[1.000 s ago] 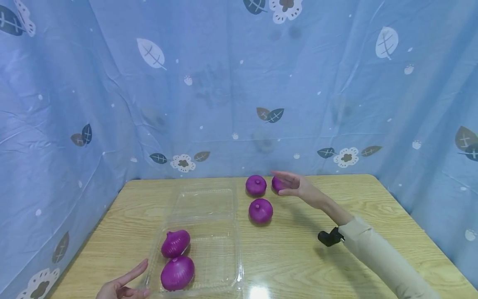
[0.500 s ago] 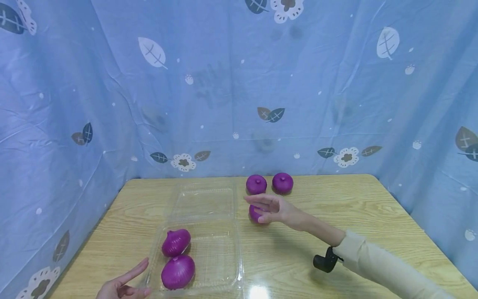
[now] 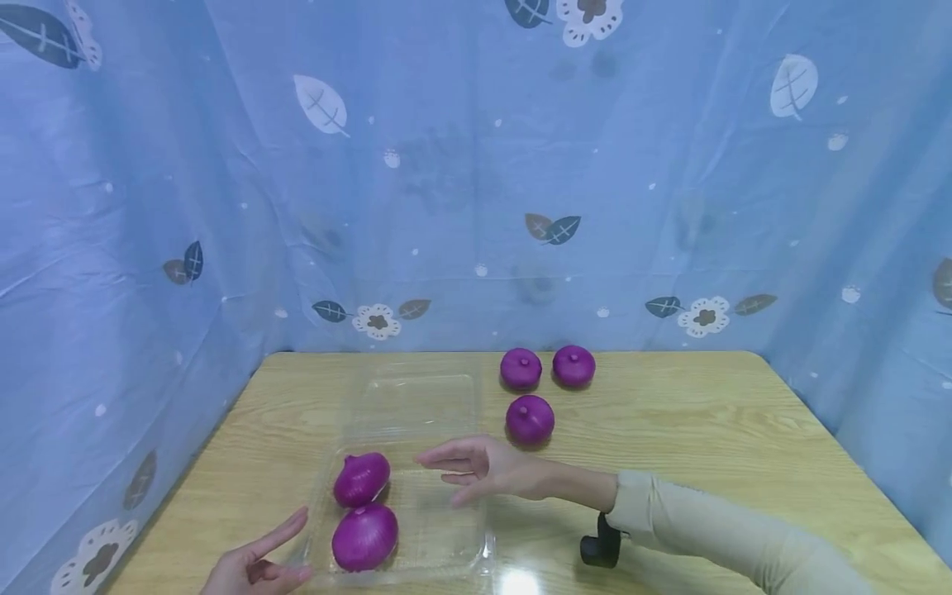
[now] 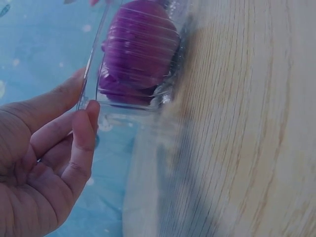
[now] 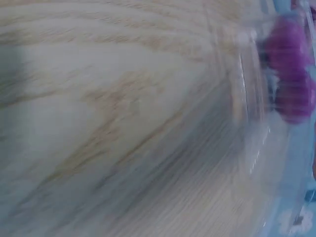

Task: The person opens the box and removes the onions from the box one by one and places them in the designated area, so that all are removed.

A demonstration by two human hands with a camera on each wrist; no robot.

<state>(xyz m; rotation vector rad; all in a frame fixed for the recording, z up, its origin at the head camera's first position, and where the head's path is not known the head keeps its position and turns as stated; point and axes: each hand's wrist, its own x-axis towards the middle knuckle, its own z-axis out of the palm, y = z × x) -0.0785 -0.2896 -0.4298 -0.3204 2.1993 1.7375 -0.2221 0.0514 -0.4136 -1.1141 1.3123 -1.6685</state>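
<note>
Two purple onions, a rear one [image 3: 362, 479] and a front one [image 3: 365, 537], lie in the left half of a clear plastic clamshell box [image 3: 487, 537]. Its lid [image 3: 420, 376] is folded back flat behind it. My left hand [image 3: 256, 558] is at the box's left side, fingers spread, with fingertips [image 4: 89, 108] touching the rim in the left wrist view. My right hand [image 3: 494, 471] holds nothing; it hovers over the right part of the box, fingers loosely extended to the left. The right wrist view is blurred and does not clearly show that hand.
Further onions [image 3: 530, 420] [image 3: 521, 368] [image 3: 573, 366] sit on the wooden table [image 3: 669, 413] right of the lid. Blue patterned curtains [image 3: 476, 182] enclose the table's back and sides. A black wrist camera [image 3: 601, 544] hangs below the right sleeve.
My right hand has come from the back onion, past the front one, left and nearer to above the box. My left hand stays at the box's side. The head view has shifted slightly.
</note>
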